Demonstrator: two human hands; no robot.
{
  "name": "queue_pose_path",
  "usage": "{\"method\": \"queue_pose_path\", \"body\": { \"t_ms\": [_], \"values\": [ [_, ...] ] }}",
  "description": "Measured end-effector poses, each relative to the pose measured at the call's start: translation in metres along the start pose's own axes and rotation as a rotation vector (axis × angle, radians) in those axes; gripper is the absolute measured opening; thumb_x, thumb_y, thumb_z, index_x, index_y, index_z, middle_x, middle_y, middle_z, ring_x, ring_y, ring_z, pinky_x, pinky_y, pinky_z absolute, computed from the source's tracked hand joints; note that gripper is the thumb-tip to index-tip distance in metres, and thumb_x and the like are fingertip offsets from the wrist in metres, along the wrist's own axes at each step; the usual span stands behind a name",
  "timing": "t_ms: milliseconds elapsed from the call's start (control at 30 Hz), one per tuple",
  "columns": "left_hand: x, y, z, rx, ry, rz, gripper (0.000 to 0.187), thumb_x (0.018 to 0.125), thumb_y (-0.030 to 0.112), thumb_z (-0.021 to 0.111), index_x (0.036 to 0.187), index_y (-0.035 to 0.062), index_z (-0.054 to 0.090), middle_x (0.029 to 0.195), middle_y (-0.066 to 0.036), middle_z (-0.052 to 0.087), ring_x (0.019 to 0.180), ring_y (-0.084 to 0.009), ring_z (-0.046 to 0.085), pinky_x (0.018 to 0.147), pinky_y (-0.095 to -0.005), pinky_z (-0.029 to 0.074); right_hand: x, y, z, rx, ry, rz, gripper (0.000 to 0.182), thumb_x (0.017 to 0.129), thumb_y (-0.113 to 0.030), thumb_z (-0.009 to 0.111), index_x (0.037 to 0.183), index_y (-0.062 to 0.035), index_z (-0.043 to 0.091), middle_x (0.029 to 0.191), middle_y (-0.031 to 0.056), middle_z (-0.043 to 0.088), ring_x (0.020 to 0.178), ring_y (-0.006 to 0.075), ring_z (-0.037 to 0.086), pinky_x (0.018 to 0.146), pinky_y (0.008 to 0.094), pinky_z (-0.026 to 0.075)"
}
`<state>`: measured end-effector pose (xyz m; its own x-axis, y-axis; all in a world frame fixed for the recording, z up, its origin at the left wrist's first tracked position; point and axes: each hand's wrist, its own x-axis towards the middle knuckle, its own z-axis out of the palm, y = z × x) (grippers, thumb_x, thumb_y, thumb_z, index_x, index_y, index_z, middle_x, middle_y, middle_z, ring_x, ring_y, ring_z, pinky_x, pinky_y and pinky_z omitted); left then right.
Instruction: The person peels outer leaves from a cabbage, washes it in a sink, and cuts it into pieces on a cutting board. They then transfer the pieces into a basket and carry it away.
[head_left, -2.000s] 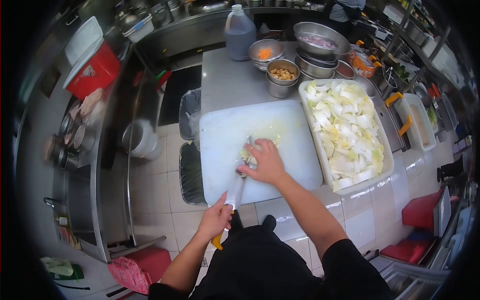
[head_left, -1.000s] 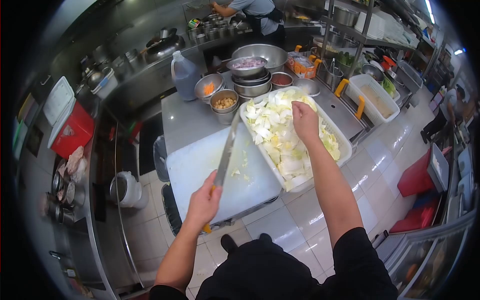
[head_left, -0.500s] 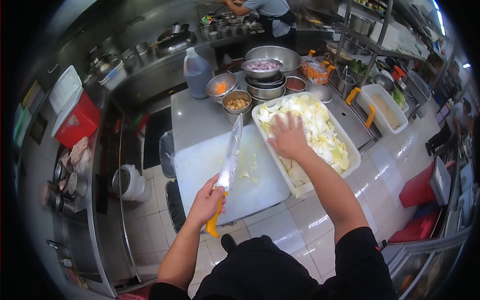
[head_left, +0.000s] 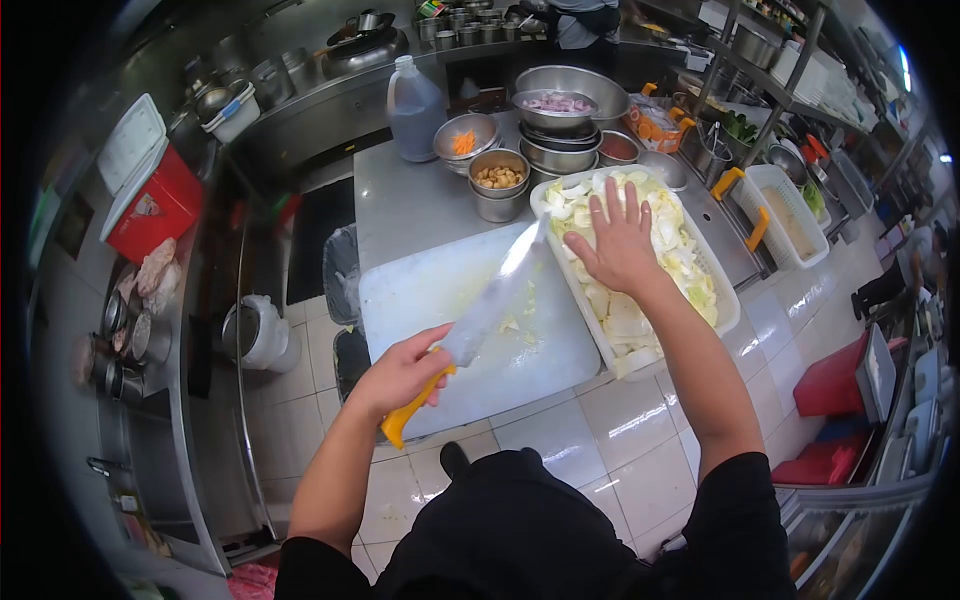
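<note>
My left hand [head_left: 408,372] is wrapped round the yellow handle of a large kitchen knife [head_left: 498,292]. Its blade slants up and right over a white cutting board [head_left: 420,290], where small pale scraps lie. My right hand [head_left: 622,243] lies flat, fingers spread, on cut cabbage [head_left: 690,262] that fills a white plastic basket [head_left: 732,312]. The basket stands just right of the board, and the knife's tip comes close to its left rim.
Behind the board stand a bowl of orange shreds [head_left: 463,142], a pot of brown chunks [head_left: 499,177], a bowl of purplish pieces [head_left: 556,104] and a jug of dark liquid [head_left: 416,115]. A red cooler [head_left: 160,205] is at left. Another person [head_left: 585,25] stands at the far counter.
The knife has tilted from nearly upright to a slant toward the right. My right hand has shifted slightly over the cabbage, its fingers still spread. The whole view has moved a little.
</note>
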<state>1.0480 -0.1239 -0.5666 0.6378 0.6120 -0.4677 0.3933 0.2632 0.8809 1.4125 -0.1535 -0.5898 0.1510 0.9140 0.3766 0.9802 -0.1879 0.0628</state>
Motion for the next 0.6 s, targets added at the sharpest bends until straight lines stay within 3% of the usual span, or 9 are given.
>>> {"method": "queue_pose_path", "body": {
  "t_ms": [67, 100, 133, 200, 267, 367, 500, 600],
  "values": [
    [-0.006, -0.022, -0.011, 0.22, 0.187, 0.002, 0.055, 0.1, 0.025, 0.059, 0.153, 0.0145, 0.05, 0.093, -0.012, 0.064, 0.07, -0.017, 0.062, 0.071, -0.0326, 0.056, -0.009, -0.007, -0.008, 0.14, 0.06, -0.034, 0.065, 0.097, -0.044, 0.065, 0.146, -0.0035, 0.052, 0.155, 0.0193, 0.043, 0.142, 0.0481, 0.039, 0.116, 0.0552, 0.035],
    [-0.008, -0.04, -0.018, 0.329, 0.279, 0.0, 0.055, 0.1, 0.026, 0.059, 0.153, 0.0161, 0.05, 0.094, -0.014, 0.065, 0.073, -0.0196, 0.064, 0.074, -0.0344, 0.057, -0.016, -0.023, -0.009, 0.341, -0.042, -0.084, 0.058, 0.096, -0.037, 0.067, 0.141, -0.0042, 0.055, 0.147, 0.0178, 0.05, 0.133, 0.0454, 0.047, 0.111, 0.052, 0.041],
    [0.01, -0.087, -0.032, 0.653, 0.428, 0.251, 0.057, 0.097, 0.029, 0.061, 0.152, 0.0195, 0.05, 0.102, -0.021, 0.066, 0.089, -0.0307, 0.068, 0.087, -0.041, 0.056, -0.024, -0.047, -0.008, 0.54, -0.145, -0.138, 0.05, 0.095, -0.03, 0.069, 0.137, -0.0049, 0.058, 0.138, 0.0164, 0.056, 0.125, 0.0427, 0.054, 0.105, 0.0489, 0.047],
    [0.026, -0.102, -0.031, 0.78, 0.525, 0.112, 0.058, 0.096, 0.031, 0.062, 0.152, 0.0194, 0.051, 0.11, -0.023, 0.064, 0.096, -0.0362, 0.067, 0.091, -0.0442, 0.054, -0.042, -0.098, 0.011, 0.59, -0.349, -0.248, 0.044, 0.096, -0.029, 0.067, 0.133, -0.0058, 0.06, 0.131, 0.0143, 0.06, 0.117, 0.0393, 0.059, 0.1, 0.0462, 0.051],
    [0.039, -0.099, -0.023, 0.857, 0.573, -0.033, 0.059, 0.094, 0.032, 0.067, 0.15, 0.0203, 0.053, 0.12, -0.021, 0.06, 0.104, -0.0368, 0.064, 0.094, -0.0456, 0.053, -0.045, -0.143, 0.04, 0.482, -0.481, -0.215, 0.041, 0.096, -0.029, 0.065, 0.131, -0.008, 0.062, 0.13, 0.0166, 0.057, 0.119, 0.0379, 0.056, 0.099, 0.049, 0.051],
    [0.056, -0.103, -0.022, 0.916, 0.575, -0.027, 0.061, 0.092, 0.032, 0.07, 0.149, 0.0184, 0.054, 0.123, -0.019, 0.059, 0.112, -0.036, 0.061, 0.095, -0.0453, 0.052, -0.047, -0.187, 0.065, 0.288, -0.453, 0.094, 0.032, 0.091, -0.023, 0.065, 0.12, -0.0091, 0.066, 0.121, 0.0151, 0.054, 0.117, 0.0349, 0.053, 0.089, 0.0518, 0.052],
    [0.032, -0.101, -0.02, 0.929, 0.622, 0.184, 0.061, 0.091, 0.03, 0.073, 0.147, 0.0119, 0.055, 0.125, -0.018, 0.058, 0.115, -0.0348, 0.058, 0.095, -0.0451, 0.052, -0.05, -0.192, 0.07, 0.281, -0.493, 0.275, 0.027, 0.089, -0.018, 0.063, 0.115, -0.011, 0.067, 0.12, 0.0156, 0.052, 0.115, 0.037, 0.051, 0.085, 0.0535, 0.053],
    [0.003, -0.108, -0.027, 0.808, 0.588, 0.374, 0.059, 0.091, 0.028, 0.074, 0.143, 0.0064, 0.057, 0.123, -0.019, 0.06, 0.112, -0.0344, 0.06, 0.095, -0.0444, 0.052, -0.064, -0.181, 0.078, 0.294, -0.463, 0.262, 0.024, 0.087, -0.014, 0.061, 0.109, -0.0067, 0.066, 0.12, 0.0196, 0.051, 0.114, 0.042, 0.05, 0.082, 0.0582, 0.055]
  ]
}}
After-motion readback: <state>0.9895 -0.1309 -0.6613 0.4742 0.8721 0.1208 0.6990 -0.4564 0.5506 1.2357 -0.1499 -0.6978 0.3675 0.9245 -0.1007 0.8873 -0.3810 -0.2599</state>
